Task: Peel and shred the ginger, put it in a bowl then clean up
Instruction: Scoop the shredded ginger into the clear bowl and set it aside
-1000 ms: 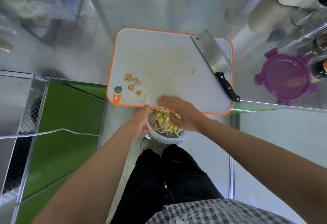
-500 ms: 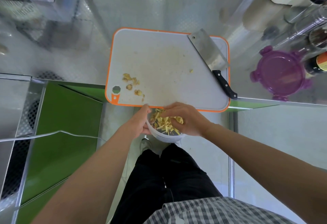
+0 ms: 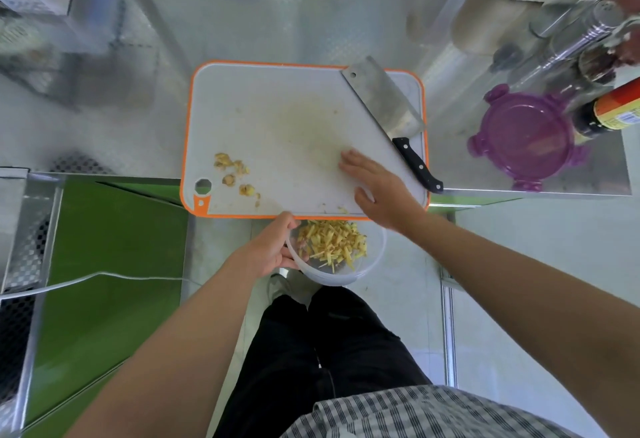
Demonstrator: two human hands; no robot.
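The shredded ginger [image 3: 330, 242] sits heaped in a clear plastic bowl [image 3: 375, 257], which the left hand [image 3: 272, 252] grips by the rim just below the near edge of the cutting board [image 3: 277, 108]. Nothing supports the bowl from beneath. It hangs past the tabletop [image 3: 311, 22] on which the board lies, over the floor and the person's legs. That looks like the main hazard, because a one-sided hold on a thin rim could let the bowl tilt and spill the shreds.

The right hand [image 3: 381, 191] lies open and flat on the near right part of the board, fingers straight, holding nothing. A few stray shreds [image 3: 343, 209] lie at the board's near edge beside it. A sweep that misses the rim would likely send them to the floor.

The cleaver [image 3: 382, 98] rests across the board's far right corner, with its black handle jutting past the board's right edge near the right hand. A careless wipe could knock it.

Peel scraps [image 3: 232, 171] lie on the near left part of the board and could get swept in with the ginger.
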